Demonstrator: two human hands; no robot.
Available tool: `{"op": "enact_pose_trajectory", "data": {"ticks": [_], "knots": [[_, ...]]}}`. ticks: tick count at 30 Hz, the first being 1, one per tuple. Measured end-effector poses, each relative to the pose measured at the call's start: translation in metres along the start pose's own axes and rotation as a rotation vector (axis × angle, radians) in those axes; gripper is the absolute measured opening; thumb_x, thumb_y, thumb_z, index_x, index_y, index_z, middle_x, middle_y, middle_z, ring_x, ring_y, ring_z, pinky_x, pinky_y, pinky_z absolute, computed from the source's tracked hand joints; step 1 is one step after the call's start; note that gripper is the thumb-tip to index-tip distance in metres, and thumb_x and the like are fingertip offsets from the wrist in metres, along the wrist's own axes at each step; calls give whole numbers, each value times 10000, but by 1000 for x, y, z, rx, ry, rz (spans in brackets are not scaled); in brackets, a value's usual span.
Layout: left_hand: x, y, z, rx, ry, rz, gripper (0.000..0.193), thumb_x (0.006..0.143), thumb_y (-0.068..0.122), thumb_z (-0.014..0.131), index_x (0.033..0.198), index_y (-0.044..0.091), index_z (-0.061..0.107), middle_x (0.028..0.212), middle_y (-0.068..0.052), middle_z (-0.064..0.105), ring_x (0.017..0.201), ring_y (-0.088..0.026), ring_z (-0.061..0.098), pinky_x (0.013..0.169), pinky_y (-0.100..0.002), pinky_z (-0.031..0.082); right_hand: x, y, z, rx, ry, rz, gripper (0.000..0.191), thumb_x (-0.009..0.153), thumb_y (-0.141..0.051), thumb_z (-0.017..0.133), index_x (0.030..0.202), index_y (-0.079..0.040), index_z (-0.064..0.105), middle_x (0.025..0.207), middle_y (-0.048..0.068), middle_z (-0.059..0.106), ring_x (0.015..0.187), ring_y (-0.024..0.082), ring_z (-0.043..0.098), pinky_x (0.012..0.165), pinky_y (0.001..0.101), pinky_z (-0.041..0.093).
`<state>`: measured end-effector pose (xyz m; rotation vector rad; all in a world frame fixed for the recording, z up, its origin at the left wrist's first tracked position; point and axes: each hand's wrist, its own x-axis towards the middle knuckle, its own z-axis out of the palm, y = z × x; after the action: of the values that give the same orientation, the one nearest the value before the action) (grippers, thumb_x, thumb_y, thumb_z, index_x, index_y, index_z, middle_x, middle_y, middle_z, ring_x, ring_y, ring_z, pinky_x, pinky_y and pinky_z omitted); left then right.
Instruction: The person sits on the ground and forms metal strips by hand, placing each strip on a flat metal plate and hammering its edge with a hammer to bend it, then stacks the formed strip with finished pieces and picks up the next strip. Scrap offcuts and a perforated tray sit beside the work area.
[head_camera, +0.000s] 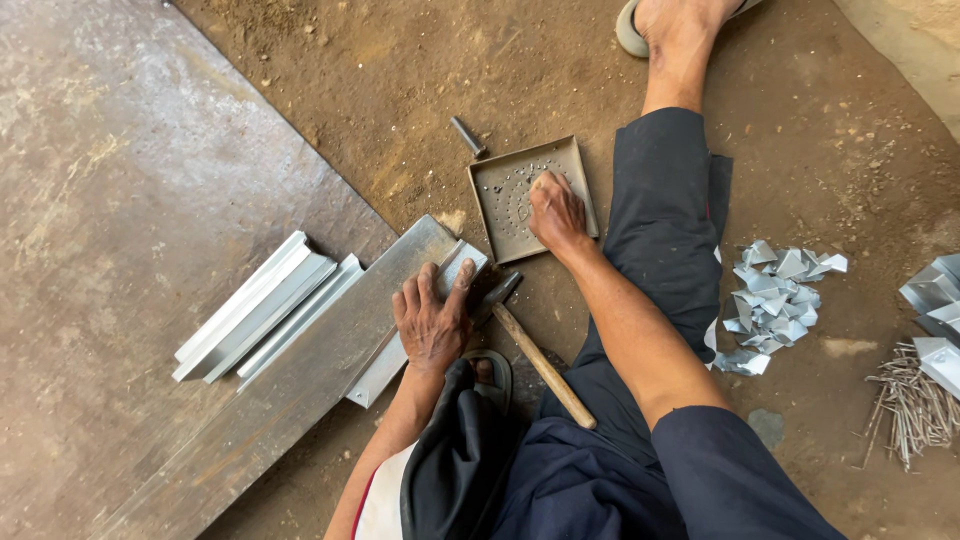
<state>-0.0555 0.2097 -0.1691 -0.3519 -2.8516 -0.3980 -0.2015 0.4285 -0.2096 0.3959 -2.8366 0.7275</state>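
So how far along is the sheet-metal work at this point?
Looks done: folded metal pieces piled beside the leg. In hand: left hand presses a strip on the long sheet; right hand reaches into the tray. Hammer lies idle. Left: channels and nails untouched.

Your work surface is a bare dirt floor (400, 90) bearing a large rusted steel sheet (120, 250), a square metal tray (510, 200), a short steel punch (467, 136), a wooden-handled hammer (540, 365), a heap of folded metal offcuts (780, 295) and a pile of nails (915, 405).
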Motion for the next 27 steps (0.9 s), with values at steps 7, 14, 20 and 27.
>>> {"op": "enact_pose_trajectory", "data": {"ticks": [7, 14, 20, 27], "knots": [[-1, -2, -3, -12, 5, 10, 720, 749, 165, 702, 1453, 265, 591, 1300, -184, 543, 1125, -357, 539, 884, -462, 412, -19, -21, -9, 883, -244, 368, 76, 922, -6, 607, 870, -3, 662, 847, 111, 723, 754, 169, 734, 689, 300, 642], [-13, 2, -5, -11, -33, 90, 645, 865, 139, 632, 1494, 271, 578, 1294, -182, 545, 1089, -330, 548, 865, -426, 413, -38, -35, -15, 1130, -376, 382, 114, 882, -41, 747, 982, 13, 758, 946, 97, 777, 842, 137, 758, 802, 277, 640], [-31, 7, -7, -46, -22, 185, 639, 889, 179, 592, 1515, 287, 529, 1307, -175, 544, 1084, -326, 570, 864, -411, 424, -40, -35, 3, 1028, -479, 242, 100, 891, -46, 744, 979, -32, 789, 973, 52, 775, 862, 106, 710, 786, 259, 578], [-28, 3, -1, 22, -23, 165, 631, 920, 167, 589, 1530, 319, 526, 1309, -172, 538, 1060, -310, 560, 862, -410, 423, -36, -42, 9, 906, -454, 65, 138, 855, -38, 746, 979, -52, 807, 982, 48, 786, 897, 123, 730, 792, 259, 575]]}}
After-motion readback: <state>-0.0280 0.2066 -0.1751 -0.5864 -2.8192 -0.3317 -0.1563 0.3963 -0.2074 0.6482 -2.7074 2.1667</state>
